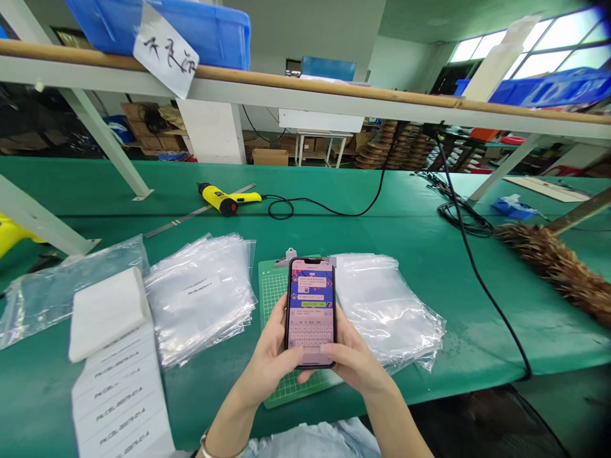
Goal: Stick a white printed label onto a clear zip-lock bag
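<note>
A smartphone (312, 315) is held upright between my two hands, its screen showing a chat and a keyboard. My left hand (273, 356) is closed around its left side, thumb at the lower screen. On the other side my right hand (356, 356) grips the phone, with its thumb over the keyboard. Beneath lies a green gridded clipboard (281, 394), partly hidden by the phone and hands. To its left is a stack of clear plastic bags (200, 305), the top one bearing a printed label. Another stack of clear bags (386, 305) lies to the right.
A folded strip of printed labels (121, 394) lies at the left. Behind are a yellow heat gun (224, 198) and a metal ruler (179, 221). A black cable (472, 261) hangs down at the right, near a bristly brush (548, 261). A shelf (305, 92) spans overhead, carrying blue bins (167, 25).
</note>
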{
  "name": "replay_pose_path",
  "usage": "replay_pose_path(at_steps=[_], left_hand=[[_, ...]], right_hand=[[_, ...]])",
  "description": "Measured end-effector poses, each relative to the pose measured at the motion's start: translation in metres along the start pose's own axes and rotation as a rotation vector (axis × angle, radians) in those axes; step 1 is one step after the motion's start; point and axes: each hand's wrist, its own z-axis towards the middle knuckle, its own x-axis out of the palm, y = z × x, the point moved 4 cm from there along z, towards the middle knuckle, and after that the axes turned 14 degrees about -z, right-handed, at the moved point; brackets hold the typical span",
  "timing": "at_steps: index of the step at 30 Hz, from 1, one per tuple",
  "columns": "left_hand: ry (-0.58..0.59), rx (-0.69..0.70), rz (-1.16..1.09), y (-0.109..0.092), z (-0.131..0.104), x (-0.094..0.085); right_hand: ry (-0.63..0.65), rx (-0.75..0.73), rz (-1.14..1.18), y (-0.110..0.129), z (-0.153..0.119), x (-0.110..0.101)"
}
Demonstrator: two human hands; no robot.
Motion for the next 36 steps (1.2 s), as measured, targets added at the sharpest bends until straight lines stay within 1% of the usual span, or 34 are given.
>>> replay_pose_path(at_steps=[5,9,11,15,17,20,24,27,32,36], left_hand=[[-0.003,0.003,0.007,-0.0008,-0.0005,0.0006],[-0.06,0.01,-0.01,-0.0003,-0.0001,0.0003],[-0.072,-0.003,-0.03,-0.0001,0.0001,0.0017],[0.002,-0.041,-0.084,-0.0012,0.0,0.0086],[0.006,-0.043,-0.102,-0.0023,-0.0004,0.01],[-0.026,-0.039,-0.118,-0.003,-0.0009,0.0087],[-0.047,-0.062,-0.085,-0.0013,-0.0016,0.0052],[-0.082,-0.059,-0.036,0.0,-0.0022,0.0026],[-0.167,0.022,0.011,0.0007,-0.0005,0.0033],[-0.282,0.067,0.108,0.0034,0.0027,0.0047]], right_hand=[[-0.003,-0.008,-0.02,0.0007,0.0004,0.001],[-0.013,-0.027,-0.057,0.0005,0.0002,0.0021],[-0.042,-0.02,-0.095,0.0,0.0002,0.0026],[-0.115,0.017,-0.153,-0.0019,0.0008,0.0024],[-0.096,0.0,-0.138,-0.0025,0.0012,0.0029],[-0.054,-0.034,-0.101,-0.0039,0.0014,0.0026],[-0.041,-0.05,-0.071,-0.0055,0.0013,0.001],[-0.031,-0.056,-0.063,-0.0053,0.0013,0.001],[-0.012,-0.074,-0.076,-0.0034,0.0018,0.0024],[-0.012,-0.079,-0.08,-0.0036,0.003,0.0037]])
